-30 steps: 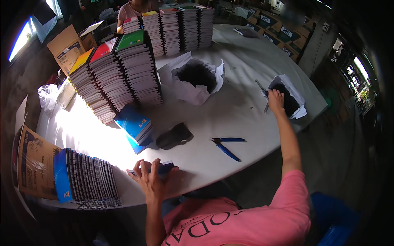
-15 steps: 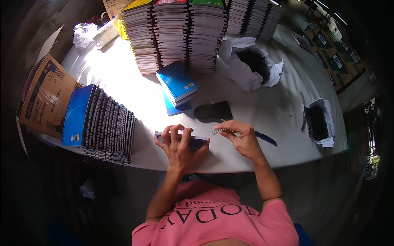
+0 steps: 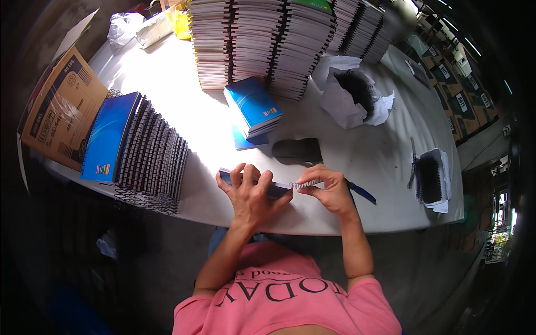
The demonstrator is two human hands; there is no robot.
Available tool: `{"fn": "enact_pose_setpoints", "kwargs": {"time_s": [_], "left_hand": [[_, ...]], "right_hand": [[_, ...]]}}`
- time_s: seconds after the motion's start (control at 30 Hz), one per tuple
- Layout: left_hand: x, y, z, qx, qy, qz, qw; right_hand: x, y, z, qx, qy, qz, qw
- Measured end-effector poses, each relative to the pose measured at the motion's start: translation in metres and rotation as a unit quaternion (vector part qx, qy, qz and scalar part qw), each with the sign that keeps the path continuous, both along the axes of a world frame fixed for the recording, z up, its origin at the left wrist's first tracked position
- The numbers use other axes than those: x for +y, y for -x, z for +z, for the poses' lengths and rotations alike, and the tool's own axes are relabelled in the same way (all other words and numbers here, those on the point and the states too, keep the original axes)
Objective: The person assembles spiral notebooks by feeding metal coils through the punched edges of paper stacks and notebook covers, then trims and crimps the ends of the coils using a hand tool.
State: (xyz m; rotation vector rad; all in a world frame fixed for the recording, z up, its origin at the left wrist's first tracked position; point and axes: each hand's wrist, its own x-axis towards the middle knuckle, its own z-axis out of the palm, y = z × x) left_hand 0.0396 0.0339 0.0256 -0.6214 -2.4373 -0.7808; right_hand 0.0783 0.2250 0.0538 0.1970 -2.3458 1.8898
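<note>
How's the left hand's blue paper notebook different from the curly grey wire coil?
The blue paper notebook is a flat-sided block; the grey wire coil is open loops. The notebook looks bigger than the coil's visible part. The left hand spreads over the notebook; the right hand pinches the coil. Both are held.

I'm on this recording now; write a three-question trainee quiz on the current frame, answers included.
1. Which hand holds the wire coil?
2. True or false: the cardboard box stands to the left of the left hand.
3. What colour is the top cover of the small notebook pile beyond the hands? A) red B) blue C) green

Key: 1. The right hand. 2. True. 3. B.
</note>
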Motion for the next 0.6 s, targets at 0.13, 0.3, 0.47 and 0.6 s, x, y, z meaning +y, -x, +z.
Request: {"fn": "enact_pose_setpoints", "kwargs": {"time_s": [0.13,0.3,0.47,0.6], "left_hand": [[-0.003,-0.001,0.001,-0.006,0.019,-0.001,1.000],[-0.003,0.000,0.005,-0.008,0.012,-0.011,1.000],[-0.011,0.004,0.000,-0.002,-0.003,-0.034,0.999],[-0.011,0.005,0.004,0.023,-0.003,-0.034,0.999]], "right_hand": [[-0.001,0.000,0.013,-0.090,-0.033,0.072,0.993],[-0.015,-0.003,0.044,-0.151,-0.147,-0.001,0.977],[-0.013,-0.007,0.029,0.045,-0.226,0.046,0.972],[0.004,0.008,0.036,-0.217,-0.196,0.179,0.939]]}}
